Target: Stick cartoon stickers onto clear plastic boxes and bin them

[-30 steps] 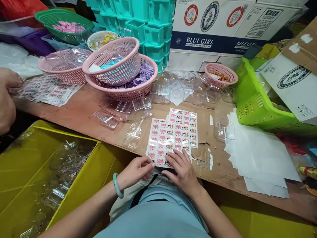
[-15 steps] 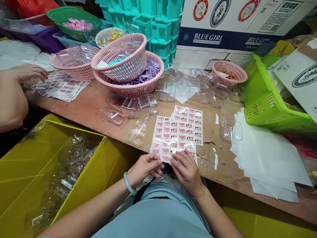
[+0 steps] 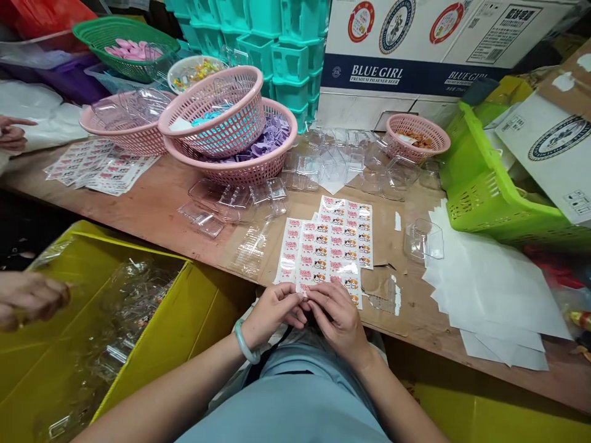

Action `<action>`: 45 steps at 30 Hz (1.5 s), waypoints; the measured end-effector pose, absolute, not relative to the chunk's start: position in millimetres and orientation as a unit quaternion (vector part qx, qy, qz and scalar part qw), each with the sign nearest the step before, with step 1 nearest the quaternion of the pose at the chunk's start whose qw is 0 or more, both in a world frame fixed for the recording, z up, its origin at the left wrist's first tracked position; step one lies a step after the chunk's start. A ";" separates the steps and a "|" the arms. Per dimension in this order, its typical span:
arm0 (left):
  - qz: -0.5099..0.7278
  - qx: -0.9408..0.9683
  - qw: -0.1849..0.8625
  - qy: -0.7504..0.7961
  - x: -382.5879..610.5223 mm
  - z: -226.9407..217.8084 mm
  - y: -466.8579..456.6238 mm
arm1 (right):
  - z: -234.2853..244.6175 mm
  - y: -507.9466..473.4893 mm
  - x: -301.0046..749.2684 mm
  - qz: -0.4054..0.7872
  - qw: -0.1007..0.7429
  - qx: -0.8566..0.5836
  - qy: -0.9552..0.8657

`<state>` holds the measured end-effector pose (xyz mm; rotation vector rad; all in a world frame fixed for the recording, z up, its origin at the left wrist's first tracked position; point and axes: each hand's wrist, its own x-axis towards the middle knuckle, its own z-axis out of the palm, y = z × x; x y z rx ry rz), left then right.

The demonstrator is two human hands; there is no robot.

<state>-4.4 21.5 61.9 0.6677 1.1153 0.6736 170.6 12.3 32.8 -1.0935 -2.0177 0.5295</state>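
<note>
Several sticker sheets (image 3: 322, 251) with pink lettering and small cartoon cats lie overlapped on flattened cardboard. At the lower left corner of the nearest sheet, my left hand (image 3: 277, 311), with a pale green bangle on its wrist, is closed, thumb and forefinger pinched on that corner. My right hand (image 3: 338, 317) meets it there, its fingers bent and pinching the sheet's near edge. The fingertips nearly touch, and they partly hide what lies between them. A clear plastic strip (image 3: 250, 252) lies left of the sheets.
Clear plastic shells (image 3: 235, 198) lie around pink baskets (image 3: 231, 169) of small parts. White backing sheets (image 3: 494, 289) are heaped right, beside a lime green crate (image 3: 498, 191). A yellow bin (image 3: 194, 307) stands below left. Another person's hand (image 3: 32, 298) is over it.
My right hand has slid left along the sheet's near edge to meet my left fingertips. The other person's arm has left the sticker pile; a hand now shows over the yellow bin.
</note>
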 end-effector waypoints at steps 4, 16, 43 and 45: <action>0.325 0.293 0.727 0.529 -8.7 58.2 21.8 | 28.2 11.9 173.1 0.192 0.376 -0.423 -0.802; 0.367 0.356 0.694 0.507 -0.3 59.5 29.9 | 39.9 13.6 158.7 0.288 0.422 -0.481 -0.713; 0.368 0.393 0.755 0.374 75.5 92.7 46.1 | 62.8 24.5 234.6 -0.015 0.463 -0.521 -0.717; 0.379 0.339 0.780 0.365 98.4 86.7 57.8 | 57.7 21.5 234.7 0.024 0.478 -0.548 -0.686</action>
